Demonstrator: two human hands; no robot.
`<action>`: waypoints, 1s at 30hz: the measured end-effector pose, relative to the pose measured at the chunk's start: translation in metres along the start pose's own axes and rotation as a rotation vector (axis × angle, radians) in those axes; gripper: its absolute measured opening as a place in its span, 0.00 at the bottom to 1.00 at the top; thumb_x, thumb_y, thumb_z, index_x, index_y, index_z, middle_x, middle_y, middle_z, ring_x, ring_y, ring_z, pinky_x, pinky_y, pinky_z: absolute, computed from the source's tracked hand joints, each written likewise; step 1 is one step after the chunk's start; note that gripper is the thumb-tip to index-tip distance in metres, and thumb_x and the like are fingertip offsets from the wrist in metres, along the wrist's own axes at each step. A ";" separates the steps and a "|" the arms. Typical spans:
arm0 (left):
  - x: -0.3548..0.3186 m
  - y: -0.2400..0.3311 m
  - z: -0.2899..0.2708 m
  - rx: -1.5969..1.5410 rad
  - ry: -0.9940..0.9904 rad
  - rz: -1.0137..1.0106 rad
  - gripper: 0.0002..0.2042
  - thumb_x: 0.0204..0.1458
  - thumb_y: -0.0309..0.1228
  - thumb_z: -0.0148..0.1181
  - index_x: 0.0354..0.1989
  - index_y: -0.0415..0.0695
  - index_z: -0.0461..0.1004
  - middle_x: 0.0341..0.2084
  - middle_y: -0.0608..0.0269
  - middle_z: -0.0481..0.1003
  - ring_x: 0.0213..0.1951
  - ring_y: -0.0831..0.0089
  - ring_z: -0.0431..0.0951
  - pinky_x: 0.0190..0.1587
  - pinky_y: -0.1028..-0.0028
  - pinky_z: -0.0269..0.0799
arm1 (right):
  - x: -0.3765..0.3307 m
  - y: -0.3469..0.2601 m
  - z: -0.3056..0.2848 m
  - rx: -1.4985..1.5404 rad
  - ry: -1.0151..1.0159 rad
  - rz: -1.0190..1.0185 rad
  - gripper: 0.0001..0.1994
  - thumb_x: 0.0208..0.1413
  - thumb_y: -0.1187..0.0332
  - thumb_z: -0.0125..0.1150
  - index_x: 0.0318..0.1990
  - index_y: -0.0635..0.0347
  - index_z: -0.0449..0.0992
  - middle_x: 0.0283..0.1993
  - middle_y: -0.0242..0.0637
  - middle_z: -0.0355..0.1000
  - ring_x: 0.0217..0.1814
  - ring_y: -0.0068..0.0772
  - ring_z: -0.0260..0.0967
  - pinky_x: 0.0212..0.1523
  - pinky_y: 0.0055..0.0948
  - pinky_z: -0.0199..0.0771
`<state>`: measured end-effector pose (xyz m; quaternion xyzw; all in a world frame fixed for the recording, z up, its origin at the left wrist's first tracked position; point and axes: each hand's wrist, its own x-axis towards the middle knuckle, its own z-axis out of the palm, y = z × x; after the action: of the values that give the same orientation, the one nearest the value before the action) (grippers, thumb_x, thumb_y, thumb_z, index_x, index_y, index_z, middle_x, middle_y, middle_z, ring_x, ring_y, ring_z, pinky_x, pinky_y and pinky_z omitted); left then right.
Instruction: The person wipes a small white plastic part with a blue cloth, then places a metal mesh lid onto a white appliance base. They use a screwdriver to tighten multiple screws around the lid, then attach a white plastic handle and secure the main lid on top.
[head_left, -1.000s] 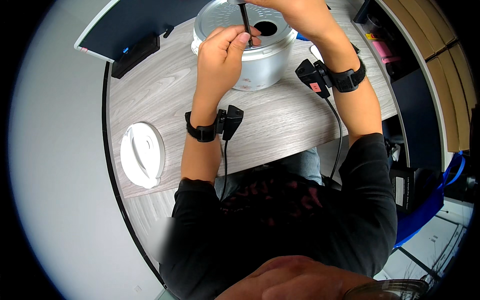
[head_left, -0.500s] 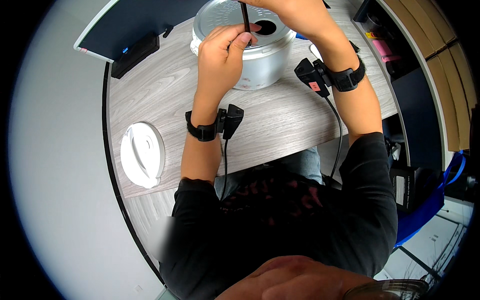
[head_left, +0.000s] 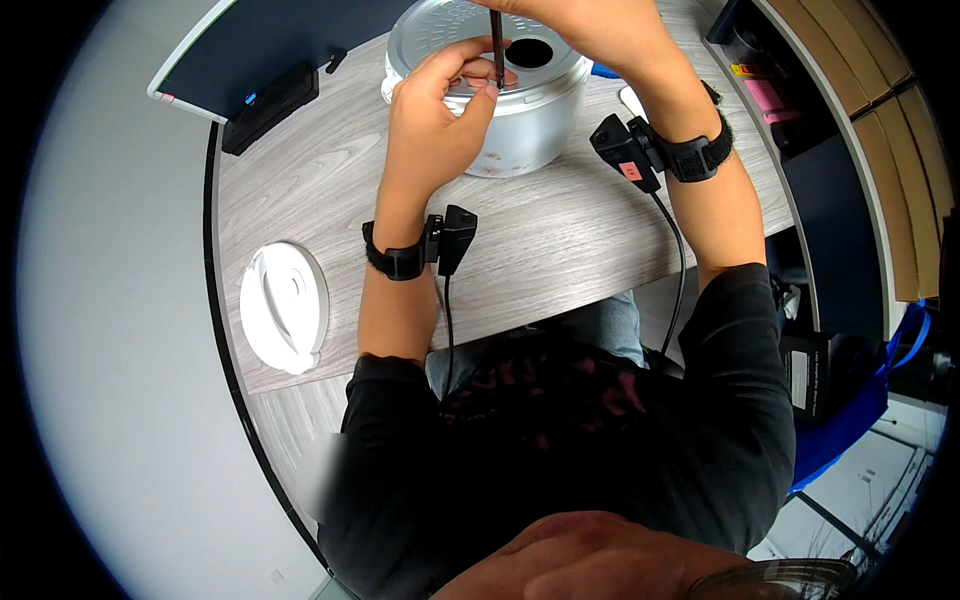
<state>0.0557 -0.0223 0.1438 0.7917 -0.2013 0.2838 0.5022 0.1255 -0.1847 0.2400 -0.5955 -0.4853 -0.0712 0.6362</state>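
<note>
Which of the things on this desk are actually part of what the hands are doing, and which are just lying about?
In use:
- left hand, steadying the thin dark tool
- right hand, on the tool's upper end
- silver cooker pot beneath, with a round hole on top

Lying about:
- white round lid
- black flat device
- dark board

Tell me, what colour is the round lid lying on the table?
White lid, clearest in the head view.

Thin dark rod (head_left: 496, 40) upright (over silver cooker (head_left: 500, 110))
</note>
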 end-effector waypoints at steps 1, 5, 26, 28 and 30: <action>0.000 0.001 0.000 0.010 0.000 -0.001 0.17 0.49 0.19 0.57 0.50 0.35 0.75 0.34 0.58 0.83 0.41 0.69 0.83 0.53 0.66 0.74 | 0.000 0.002 -0.001 0.009 0.004 -0.013 0.15 0.50 0.74 0.73 0.45 0.64 0.77 0.33 0.26 0.74 0.30 0.12 0.67 0.32 0.15 0.70; 0.000 0.001 -0.001 0.057 -0.020 0.018 0.17 0.53 0.20 0.57 0.53 0.36 0.74 0.35 0.61 0.83 0.40 0.74 0.81 0.50 0.72 0.73 | 0.002 0.007 -0.003 0.025 0.000 -0.042 0.13 0.50 0.74 0.72 0.43 0.63 0.77 0.34 0.25 0.73 0.31 0.12 0.67 0.33 0.15 0.70; -0.006 -0.029 -0.079 0.306 -0.139 0.101 0.22 0.47 0.29 0.67 0.54 0.45 0.76 0.55 0.57 0.75 0.62 0.58 0.69 0.66 0.60 0.59 | -0.077 0.037 -0.001 -0.210 -0.004 0.160 0.16 0.54 0.61 0.70 0.43 0.65 0.81 0.34 0.36 0.78 0.37 0.26 0.73 0.41 0.27 0.73; -0.006 -0.031 -0.081 0.312 -0.162 0.132 0.21 0.46 0.29 0.68 0.52 0.46 0.77 0.54 0.58 0.75 0.63 0.57 0.68 0.67 0.59 0.59 | -0.079 0.042 -0.001 -0.222 0.000 0.140 0.16 0.54 0.61 0.70 0.43 0.65 0.80 0.34 0.37 0.79 0.37 0.26 0.73 0.41 0.27 0.73; -0.006 -0.033 -0.080 0.322 -0.144 0.145 0.20 0.45 0.29 0.69 0.49 0.45 0.79 0.52 0.59 0.76 0.62 0.58 0.69 0.65 0.60 0.61 | -0.079 0.041 -0.004 -0.240 -0.015 0.139 0.16 0.55 0.61 0.69 0.43 0.65 0.80 0.35 0.38 0.79 0.38 0.27 0.74 0.41 0.28 0.73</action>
<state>0.0512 0.0642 0.1440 0.8635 -0.2450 0.2903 0.3317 0.1140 -0.2148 0.1569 -0.6998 -0.4358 -0.0802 0.5603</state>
